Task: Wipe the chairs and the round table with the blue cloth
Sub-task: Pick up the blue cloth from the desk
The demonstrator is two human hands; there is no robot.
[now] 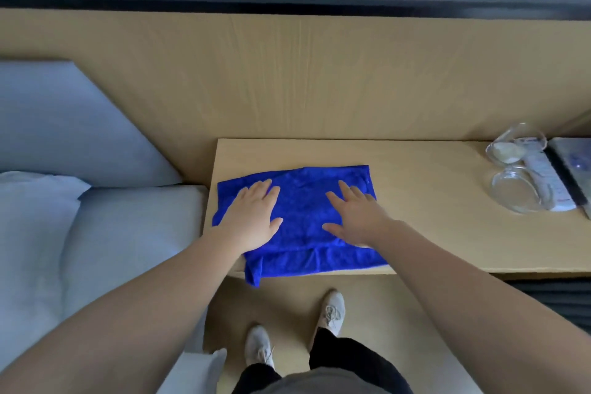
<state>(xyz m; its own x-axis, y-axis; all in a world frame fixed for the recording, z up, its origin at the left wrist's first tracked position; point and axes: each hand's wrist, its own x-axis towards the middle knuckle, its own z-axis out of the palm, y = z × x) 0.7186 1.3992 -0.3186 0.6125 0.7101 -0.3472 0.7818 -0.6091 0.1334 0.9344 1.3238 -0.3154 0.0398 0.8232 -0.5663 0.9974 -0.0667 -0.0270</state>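
Observation:
The blue cloth (300, 201) lies spread flat on a light wooden bedside shelf (422, 201), its front edge hanging a little over the shelf's front. My left hand (252, 217) rests palm down on the cloth's left half, fingers extended. My right hand (355, 217) lies flat on the right half, fingers apart. Neither hand grips the cloth. No chair or round table is in view.
A bed with white pillows (38, 217) and a grey padded headboard (64, 125) stands at the left. Two clear glass dishes (515, 192) and a remote control (547, 185) sit at the shelf's right end. A wooden wall panel (287, 80) rises behind. My feet (332, 313) stand on the floor.

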